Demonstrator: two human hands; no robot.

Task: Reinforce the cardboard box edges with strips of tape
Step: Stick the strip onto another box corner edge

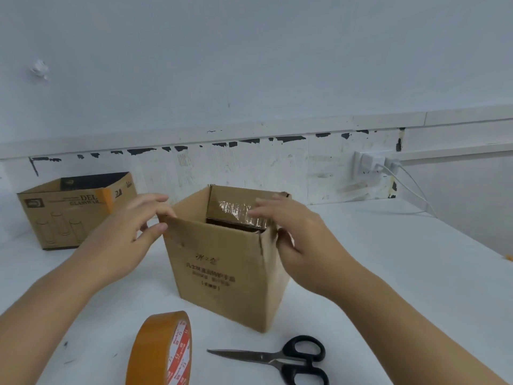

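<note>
An open brown cardboard box [222,262] stands upright in the middle of the white table, dark print on its near face and shiny clear tape on an inner flap. My left hand [125,234] pinches the top left corner of the box between thumb and fingers. My right hand [294,234] lies against the top right corner, fingers spread over the rim and reaching inside. A roll of orange-brown tape [161,351] stands on edge at the front. Black-handled scissors [280,359] lie shut to the right of the roll.
A second open cardboard box [69,212] with an orange tape strip on its corner sits at the back left. A wall socket [369,165] with white cables is at the back right. The table's [402,273] right edge runs diagonally.
</note>
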